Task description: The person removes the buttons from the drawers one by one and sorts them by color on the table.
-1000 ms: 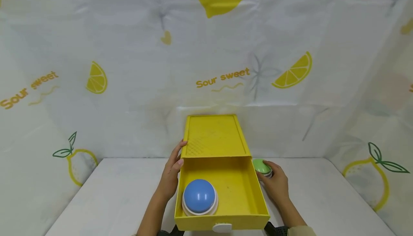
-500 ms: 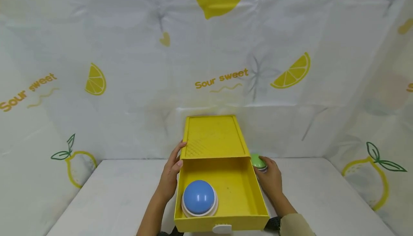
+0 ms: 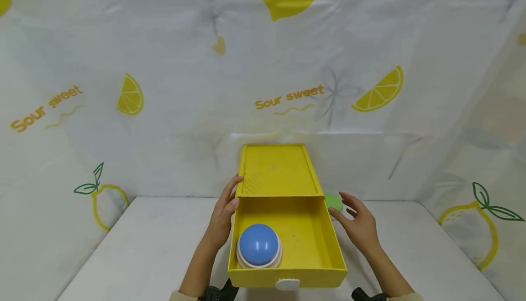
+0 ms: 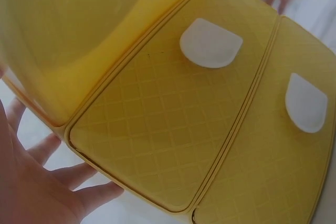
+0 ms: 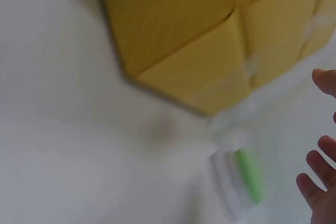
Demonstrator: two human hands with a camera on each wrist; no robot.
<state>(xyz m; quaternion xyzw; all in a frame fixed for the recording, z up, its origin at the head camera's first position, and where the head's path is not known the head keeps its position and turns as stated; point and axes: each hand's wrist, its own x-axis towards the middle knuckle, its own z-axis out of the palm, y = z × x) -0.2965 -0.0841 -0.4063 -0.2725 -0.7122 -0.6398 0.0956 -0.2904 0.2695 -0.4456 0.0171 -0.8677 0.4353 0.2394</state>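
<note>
A yellow drawer unit [image 3: 279, 168] stands against the back wall with its top drawer [image 3: 308, 246] pulled out. In that drawer's front left corner sits a blue domed push button [image 3: 259, 245] on a white base. My left hand [image 3: 219, 222] rests along the unit's left side; in the left wrist view its fingers are spread, with tips at the edge. Right of the unit, a green domed push button [image 3: 334, 201] lies on the table, partly hidden by the unit. My right hand [image 3: 360, 223] is beside it, fingers parted and holding nothing; the right wrist view shows a gap to the green button.
Below the pulled-out drawer, two closed drawer fronts carry white handles [image 4: 211, 44]. The white table [image 3: 164, 255] runs back to a wall covering [image 3: 185, 123] printed with lemons.
My right hand has let go of the green button and drawn back to the right. The green button sits slightly nearer the unit. My left hand stays at the unit's side.
</note>
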